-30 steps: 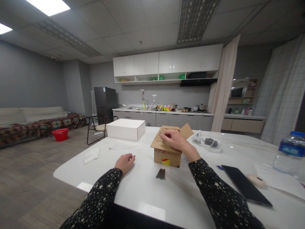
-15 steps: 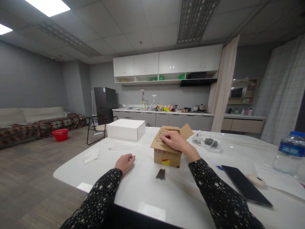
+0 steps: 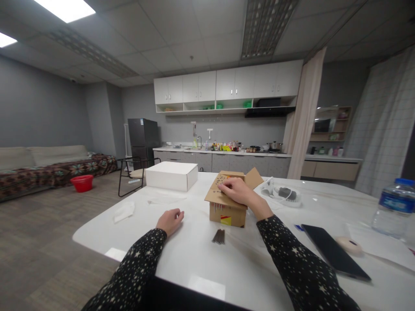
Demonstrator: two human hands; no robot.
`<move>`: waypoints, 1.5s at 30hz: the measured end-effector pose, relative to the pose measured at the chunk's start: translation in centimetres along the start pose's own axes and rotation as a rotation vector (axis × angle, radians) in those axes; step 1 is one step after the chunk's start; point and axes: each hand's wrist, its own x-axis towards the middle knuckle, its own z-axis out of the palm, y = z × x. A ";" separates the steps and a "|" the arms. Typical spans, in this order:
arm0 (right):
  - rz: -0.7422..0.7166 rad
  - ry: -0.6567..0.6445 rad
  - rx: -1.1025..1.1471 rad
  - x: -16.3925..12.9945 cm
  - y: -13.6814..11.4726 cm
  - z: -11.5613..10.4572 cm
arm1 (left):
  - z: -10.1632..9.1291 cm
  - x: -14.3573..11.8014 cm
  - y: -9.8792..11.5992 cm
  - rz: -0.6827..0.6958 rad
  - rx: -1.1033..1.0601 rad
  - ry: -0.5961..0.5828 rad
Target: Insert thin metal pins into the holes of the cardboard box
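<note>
A small cardboard box (image 3: pixel 228 217) stands in front of me. Its flat cardboard top (image 3: pixel 213 197) is dotted with several small round metal heads, and thin shanks, like nails or screws, poke out beneath its front edge. Over this top, my right hand (image 3: pixel 237 190) has thumb and fingertips pinched together at one of the heads; what lies between them is too small to make out. My left hand (image 3: pixel 170 222) rests on the table left of the box, fingers curled in, with nothing visible in it. A little bunch of thin metal nails or screws (image 3: pixel 218 236) lies before the box.
On the white table (image 3: pixel 181 263) are a white box (image 3: pixel 171 176) at back left, a crumpled tissue (image 3: pixel 123 211), and a clear tray with a white cable (image 3: pixel 285 195). To the right lie a black phone (image 3: pixel 333 250), a beige rounded object (image 3: pixel 349 245) and a water bottle (image 3: pixel 394 209).
</note>
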 end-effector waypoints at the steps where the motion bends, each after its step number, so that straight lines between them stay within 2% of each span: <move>1: -0.003 -0.003 -0.002 0.0 0.0 0.0 | 0.0 0.0 0.0 -0.001 0.003 0.002; 11: -0.007 0.039 -0.011 0.0 -0.1 0.1 | 0.0 0.0 -0.1 -0.007 0.005 0.000; 17: 0.004 -0.011 -0.005 -0.1 -0.1 0.0 | 0.0 0.0 0.0 -0.008 0.002 -0.003; 22: 0.001 0.018 -0.013 0.0 -0.3 0.0 | 0.1 0.0 -0.1 0.000 -0.003 0.000; 28: -0.012 0.089 0.042 -0.2 -2.5 -0.8 | 0.2 0.0 -0.3 0.001 -0.004 0.004; 34: -0.163 0.161 0.115 -1.2 -5.9 -0.5 | 0.4 0.2 -0.4 0.002 0.007 0.001; 36: -0.214 0.120 0.102 -2.2 -6.6 0.4 | 0.5 0.3 -0.5 -0.001 0.009 -0.001; 41: -0.318 -0.159 -0.044 -6.2 -6.8 4.5 | 0.6 0.2 -0.8 -0.002 0.003 -0.006; 45: -0.179 -0.269 -0.149 -9.0 -4.7 7.2 | 0.4 0.0 -0.8 -0.010 0.002 -0.010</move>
